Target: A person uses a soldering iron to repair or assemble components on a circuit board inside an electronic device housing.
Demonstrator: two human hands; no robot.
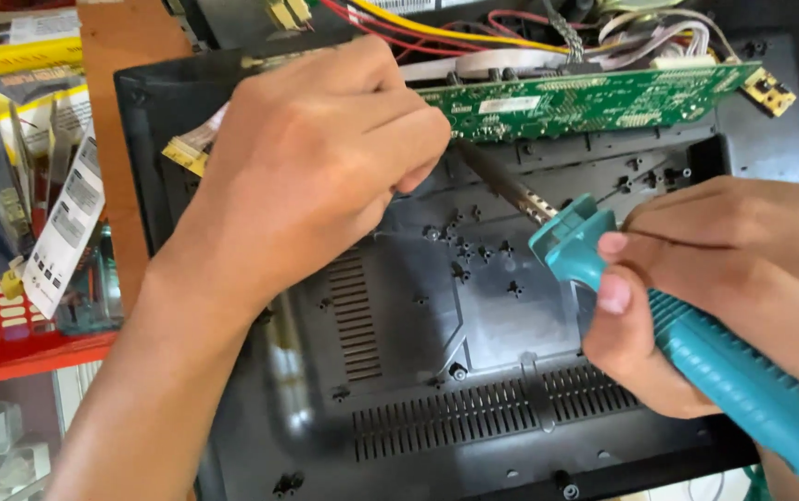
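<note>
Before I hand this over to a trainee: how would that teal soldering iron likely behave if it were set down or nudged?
The teal soldering iron has a round ribbed handle, so it would probably roll on a flat surface. Its long metal tip makes it likely front-heavy and apt to tip. The ribs should keep it from slipping in the right hand.

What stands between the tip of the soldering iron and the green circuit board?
Nothing visible does. The soldering iron, held in the right hand, points straight at the lower edge of the green circuit board; its tip disappears behind the left hand, closed beside that edge.
</note>
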